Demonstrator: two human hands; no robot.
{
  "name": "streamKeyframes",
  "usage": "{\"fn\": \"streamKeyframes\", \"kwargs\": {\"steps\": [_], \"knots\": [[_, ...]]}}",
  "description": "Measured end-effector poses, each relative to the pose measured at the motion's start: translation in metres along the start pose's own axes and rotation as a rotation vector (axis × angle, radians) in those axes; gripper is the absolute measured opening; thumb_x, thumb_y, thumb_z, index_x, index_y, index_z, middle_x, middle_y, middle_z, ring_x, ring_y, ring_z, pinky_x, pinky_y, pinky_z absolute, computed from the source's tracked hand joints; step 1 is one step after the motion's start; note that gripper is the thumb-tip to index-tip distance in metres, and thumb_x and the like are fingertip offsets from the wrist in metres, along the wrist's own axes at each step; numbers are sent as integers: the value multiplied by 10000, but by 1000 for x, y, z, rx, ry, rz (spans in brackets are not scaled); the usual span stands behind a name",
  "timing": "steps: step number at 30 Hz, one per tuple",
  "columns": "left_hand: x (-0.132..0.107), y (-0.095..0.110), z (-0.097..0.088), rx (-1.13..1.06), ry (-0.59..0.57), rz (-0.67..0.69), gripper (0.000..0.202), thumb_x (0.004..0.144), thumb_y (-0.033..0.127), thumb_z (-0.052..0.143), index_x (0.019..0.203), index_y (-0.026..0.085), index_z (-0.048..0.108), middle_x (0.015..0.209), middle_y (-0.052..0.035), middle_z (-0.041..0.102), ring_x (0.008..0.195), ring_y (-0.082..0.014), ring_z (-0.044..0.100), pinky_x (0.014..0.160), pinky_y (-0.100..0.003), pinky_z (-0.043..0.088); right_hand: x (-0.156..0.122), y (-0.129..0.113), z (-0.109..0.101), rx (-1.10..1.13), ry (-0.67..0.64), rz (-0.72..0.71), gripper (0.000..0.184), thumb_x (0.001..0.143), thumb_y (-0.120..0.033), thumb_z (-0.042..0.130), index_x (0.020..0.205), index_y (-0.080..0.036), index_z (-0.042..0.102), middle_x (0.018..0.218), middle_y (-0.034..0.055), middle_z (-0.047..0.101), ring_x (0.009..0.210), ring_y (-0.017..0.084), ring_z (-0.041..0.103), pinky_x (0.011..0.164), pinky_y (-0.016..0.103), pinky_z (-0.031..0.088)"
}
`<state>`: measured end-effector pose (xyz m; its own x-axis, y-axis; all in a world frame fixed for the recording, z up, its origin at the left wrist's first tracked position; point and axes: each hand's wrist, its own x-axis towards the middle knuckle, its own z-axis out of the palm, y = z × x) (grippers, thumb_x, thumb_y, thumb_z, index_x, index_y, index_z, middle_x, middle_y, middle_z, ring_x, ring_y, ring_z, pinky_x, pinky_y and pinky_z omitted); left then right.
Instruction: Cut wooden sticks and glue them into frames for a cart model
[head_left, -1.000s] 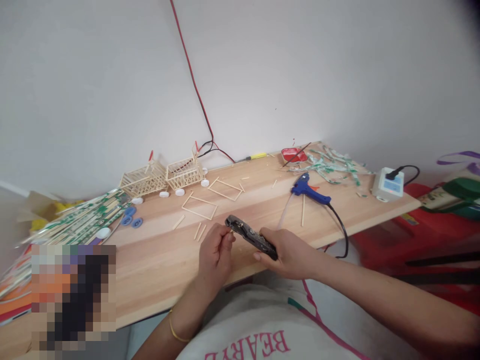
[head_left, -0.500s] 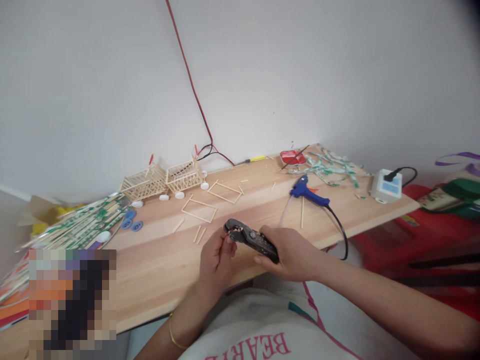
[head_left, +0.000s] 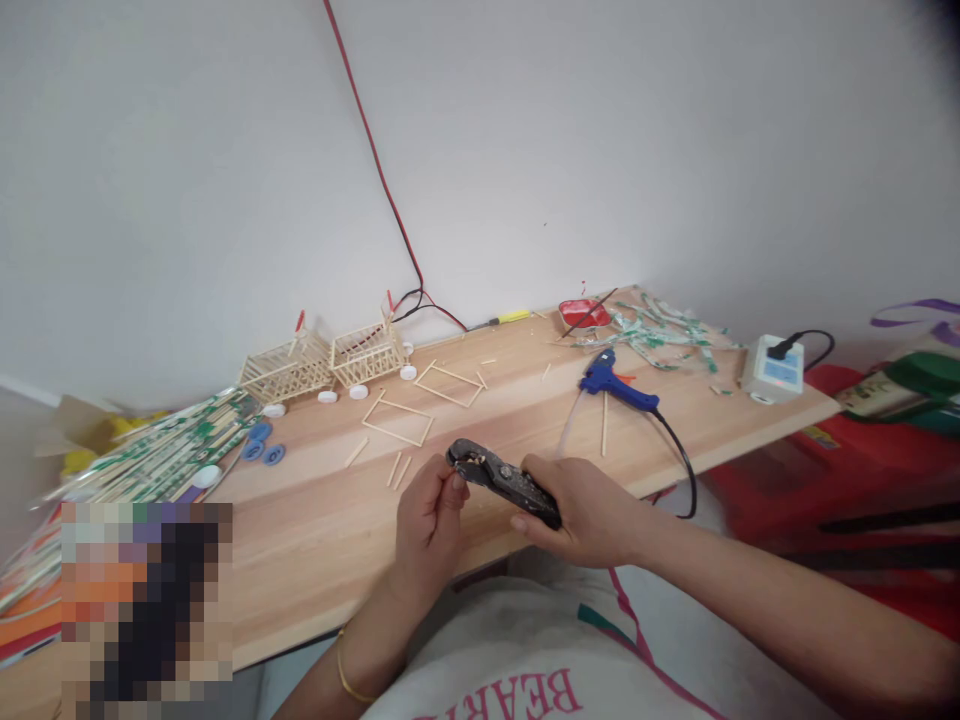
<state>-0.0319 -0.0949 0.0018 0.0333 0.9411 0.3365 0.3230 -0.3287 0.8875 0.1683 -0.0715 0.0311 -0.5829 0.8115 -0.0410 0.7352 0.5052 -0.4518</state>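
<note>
My right hand [head_left: 589, 512] is wrapped round the handles of a pair of black pliers [head_left: 504, 478], whose hooked jaws point left. At the jaws, my left hand [head_left: 431, 520] has its fingertips pinched together; whatever is between them is too small or hidden to make out. Just beyond the hands lie short loose wooden sticks [head_left: 400, 470] and two flat stick frames, one nearer [head_left: 397, 418] and one farther [head_left: 450, 384]. A blue hot glue gun [head_left: 619, 385] rests on the table to the right of the pliers.
Two stick-built carts with white wheels [head_left: 289, 372] stand at the back left. Blue wheels [head_left: 262, 445] and a bundle of wrapped sticks [head_left: 180, 440] lie left. A red tray [head_left: 585, 314], plastic wrappers [head_left: 660, 335] and a white power box [head_left: 772, 370] sit right on the wooden table [head_left: 315, 560].
The pliers have turned slightly at the jaws, and both hands stay almost in the same place. The blue light on the power box looks partly red now.
</note>
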Motion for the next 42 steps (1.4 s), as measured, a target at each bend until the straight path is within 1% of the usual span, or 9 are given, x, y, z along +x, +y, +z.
{"fn": "streamKeyframes", "kwargs": {"steps": [7,12,15,18,20,23,26,31,42], "knots": [[-2,-3,0,-5,-15,0,182,906,264,393,829,181,536,647,18,460,609,-115,434,606,-237,359,1,2,5,13,-8,-3,273,814,-462,466,807,-190,447,670,20,547,558,133,457,515,245,214],[-1,-7,0,-22,-2,8,182,894,261,415,788,179,538,639,19,452,609,-114,434,602,-236,352,1,2,9,106,-3,-21,219,831,-396,454,755,-192,438,646,0,516,546,115,426,510,237,231],[0,-7,1,-106,0,-10,181,903,275,410,842,183,553,627,30,446,593,-104,433,596,-233,355,3,5,8,205,27,-8,223,834,-385,460,726,-196,414,628,-24,479,542,106,410,514,229,256],[1,-8,2,-209,18,-45,188,910,296,414,913,185,565,614,39,451,571,-93,440,579,-230,359,4,8,2,295,80,16,221,864,-392,412,761,-196,415,626,-32,462,553,111,417,521,229,280],[1,-10,4,-265,39,-78,197,906,315,427,940,179,564,606,42,450,560,-91,441,569,-232,365,3,8,-2,276,95,33,229,857,-418,427,799,-196,427,643,-27,477,564,121,427,527,234,285],[0,-13,7,-350,65,-104,206,899,329,442,970,168,547,606,38,442,561,-93,444,564,-237,381,0,6,-5,182,65,43,268,813,-462,496,815,-201,433,678,-10,512,571,130,436,535,239,281],[0,-14,8,-424,65,-74,181,899,314,444,975,179,538,626,32,440,584,-97,450,576,-241,393,-2,2,-5,131,33,43,286,807,-482,500,823,-203,438,708,6,540,588,139,460,546,241,284],[2,-6,4,-334,25,-53,185,898,310,440,897,177,569,670,8,458,632,-110,451,622,-251,399,-2,-2,-6,75,12,26,291,793,-478,515,841,-198,457,754,32,579,637,158,502,563,245,281],[3,1,-1,-96,58,16,190,900,286,431,814,180,562,703,1,530,669,-120,496,635,-233,407,-2,-6,-6,-3,34,19,292,785,-483,515,836,-201,455,756,36,606,643,172,533,545,250,259]]}}
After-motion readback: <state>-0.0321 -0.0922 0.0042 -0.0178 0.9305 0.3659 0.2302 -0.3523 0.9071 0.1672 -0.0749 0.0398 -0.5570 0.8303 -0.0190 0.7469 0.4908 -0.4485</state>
